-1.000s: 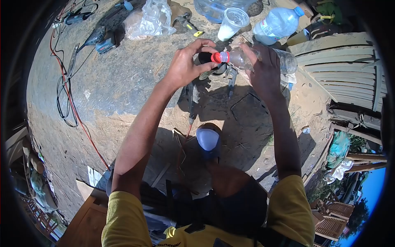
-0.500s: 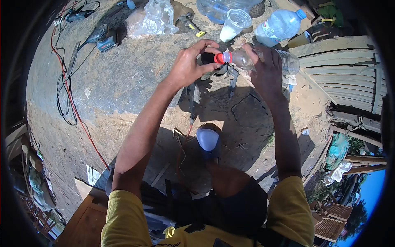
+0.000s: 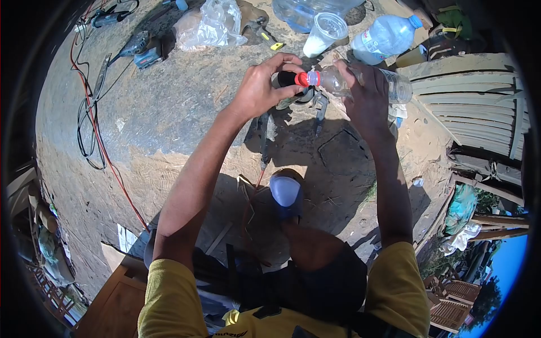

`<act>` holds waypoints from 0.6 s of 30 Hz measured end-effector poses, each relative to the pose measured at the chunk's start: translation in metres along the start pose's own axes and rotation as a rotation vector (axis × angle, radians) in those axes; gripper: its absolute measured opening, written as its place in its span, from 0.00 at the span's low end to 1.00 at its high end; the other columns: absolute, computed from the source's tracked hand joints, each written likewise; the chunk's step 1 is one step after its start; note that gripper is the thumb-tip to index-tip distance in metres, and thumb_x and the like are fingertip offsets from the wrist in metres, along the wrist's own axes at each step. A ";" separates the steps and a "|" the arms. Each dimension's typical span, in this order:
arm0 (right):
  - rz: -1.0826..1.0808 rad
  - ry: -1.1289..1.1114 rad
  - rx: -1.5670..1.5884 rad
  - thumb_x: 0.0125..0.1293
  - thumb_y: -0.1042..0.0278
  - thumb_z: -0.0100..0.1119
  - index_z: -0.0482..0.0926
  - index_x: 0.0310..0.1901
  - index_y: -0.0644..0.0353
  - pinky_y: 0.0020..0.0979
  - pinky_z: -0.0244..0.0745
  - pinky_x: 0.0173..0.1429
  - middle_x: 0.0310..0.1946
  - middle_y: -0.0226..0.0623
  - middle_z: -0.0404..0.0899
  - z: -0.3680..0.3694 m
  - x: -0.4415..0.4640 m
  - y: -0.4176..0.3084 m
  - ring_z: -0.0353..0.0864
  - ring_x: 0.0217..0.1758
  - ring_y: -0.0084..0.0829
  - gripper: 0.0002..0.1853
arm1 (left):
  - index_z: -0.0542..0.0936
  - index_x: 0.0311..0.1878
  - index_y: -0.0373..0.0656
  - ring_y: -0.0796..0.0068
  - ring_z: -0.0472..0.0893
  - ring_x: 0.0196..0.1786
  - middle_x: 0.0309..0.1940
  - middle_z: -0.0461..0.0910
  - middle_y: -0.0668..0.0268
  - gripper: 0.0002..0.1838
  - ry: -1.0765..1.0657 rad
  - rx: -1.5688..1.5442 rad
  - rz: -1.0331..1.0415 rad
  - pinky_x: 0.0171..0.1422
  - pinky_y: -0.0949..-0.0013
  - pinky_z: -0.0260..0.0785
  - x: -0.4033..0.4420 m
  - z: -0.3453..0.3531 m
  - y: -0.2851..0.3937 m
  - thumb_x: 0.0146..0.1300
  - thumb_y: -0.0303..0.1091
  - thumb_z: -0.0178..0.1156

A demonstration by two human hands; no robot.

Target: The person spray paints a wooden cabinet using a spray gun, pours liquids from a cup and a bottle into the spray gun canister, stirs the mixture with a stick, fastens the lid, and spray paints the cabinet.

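Note:
My right hand is wrapped round a clear plastic bottle lying nearly level, its neck pointing left. At the bottle's mouth is a red piece, and a red ring circles the neck behind it. Curled fingers of my left hand close round a dark round cup-like thing, right against the red piece. Below the hands, a tool with a handle joins an orange-red hose; its upper part is partly hidden, so I cannot tell whether it connects to the dark cup.
Beyond my hands stand a plastic cup with white contents, a blue-capped bottle, a clear bag and a yellow-tipped tool. A blue power tool and cables lie left. Slatted wood is at right.
The view has shifted very slightly. Both hands keep the same hold, with the bottle's mouth still against the dark cup-like thing.

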State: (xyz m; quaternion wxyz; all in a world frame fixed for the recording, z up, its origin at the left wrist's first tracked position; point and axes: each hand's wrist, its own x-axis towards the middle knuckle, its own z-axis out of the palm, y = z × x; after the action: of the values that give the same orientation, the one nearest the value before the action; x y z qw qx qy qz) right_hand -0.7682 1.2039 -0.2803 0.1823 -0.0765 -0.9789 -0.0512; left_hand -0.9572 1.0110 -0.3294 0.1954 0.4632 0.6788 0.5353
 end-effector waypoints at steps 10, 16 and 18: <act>0.012 -0.035 0.013 0.49 0.79 0.78 0.72 0.77 0.39 0.51 0.68 0.72 0.64 0.39 0.75 -0.005 0.001 -0.003 0.73 0.67 0.49 0.50 | 0.79 0.66 0.44 0.63 0.87 0.63 0.55 0.91 0.66 0.31 -0.001 0.024 0.011 0.78 0.52 0.73 0.001 0.000 -0.001 0.59 0.34 0.79; 0.020 -0.024 0.018 0.48 0.77 0.79 0.72 0.77 0.36 0.50 0.69 0.72 0.63 0.37 0.75 -0.003 0.001 -0.003 0.74 0.67 0.47 0.51 | 0.79 0.65 0.44 0.62 0.87 0.64 0.55 0.91 0.65 0.31 0.005 0.024 0.016 0.78 0.52 0.73 0.001 0.001 -0.002 0.59 0.33 0.80; 0.023 -0.013 0.019 0.46 0.76 0.80 0.73 0.77 0.34 0.49 0.69 0.72 0.62 0.36 0.75 -0.002 0.000 -0.002 0.74 0.66 0.45 0.52 | 0.79 0.65 0.44 0.62 0.86 0.65 0.55 0.91 0.65 0.31 -0.002 0.009 0.014 0.78 0.52 0.73 0.001 0.002 -0.002 0.59 0.33 0.80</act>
State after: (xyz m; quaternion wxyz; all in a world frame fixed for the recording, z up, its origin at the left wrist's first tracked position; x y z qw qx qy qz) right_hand -0.7678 1.2021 -0.2786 0.1770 -0.0863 -0.9796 -0.0394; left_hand -0.9577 1.0129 -0.3319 0.1902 0.4691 0.6778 0.5332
